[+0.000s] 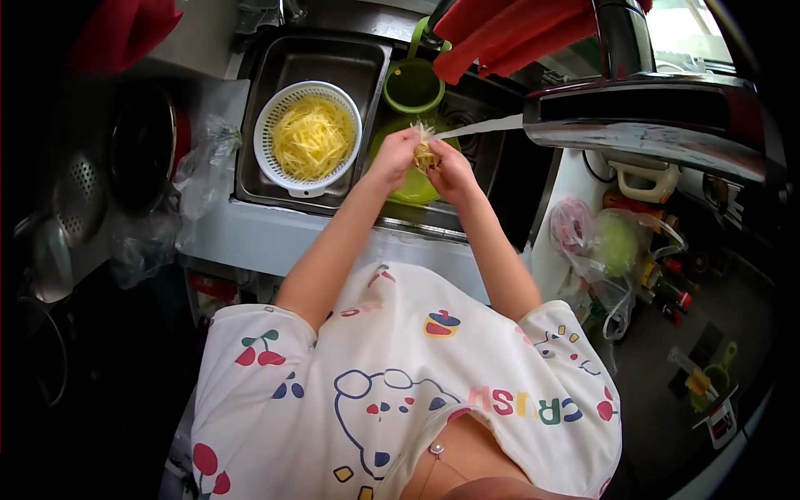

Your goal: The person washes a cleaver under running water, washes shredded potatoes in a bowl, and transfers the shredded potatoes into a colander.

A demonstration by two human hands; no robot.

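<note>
My left hand (395, 159) and my right hand (452, 172) meet over the right sink basin, fingers closed on a small bunch of potato shreds (423, 148). Water from the faucet (633, 125) runs in a pale stream onto the shreds and fingers. Below my hands is a green bowl (414, 190), partly hidden by them. In the left basin stands a white colander (265, 150) heaped with pale yellow potato shreds (312, 137).
A green pot with a handle (414, 86) sits behind my hands. Red cloths (517, 33) hang above the right basin. Plastic bags with a green vegetable (617, 242) lie on the right. A skimmer (79, 187) and ladle (52, 262) hang on the left.
</note>
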